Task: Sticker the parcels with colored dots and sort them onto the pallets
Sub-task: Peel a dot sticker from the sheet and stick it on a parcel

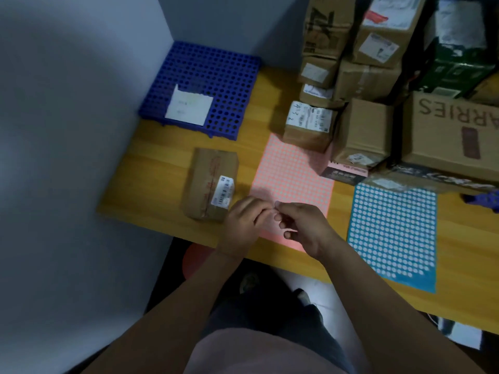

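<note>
Head cam: I read "ARRIES" upside down on the big carton [453, 130] at right. The brown parcel [210, 184] w/ barcode label (txt too blurred) lies on the worktop [151, 168], just left of the pink dot sheet [291, 174]. Left hand [243, 220] & right hand [302, 225] meet fingertips over that sheet's near corner, fingers curled, can't tell if pinching a dot. Blue dot sheet [391, 233] lies right, blue pallet [210, 76] sits back left, w/ open worktop between pallet & parcel.

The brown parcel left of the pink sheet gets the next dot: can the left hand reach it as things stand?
Probably yes. The left hand is right beside the brown parcel, nothing between them, though its fingers seem busy with the right hand over the pink sheet.
</note>
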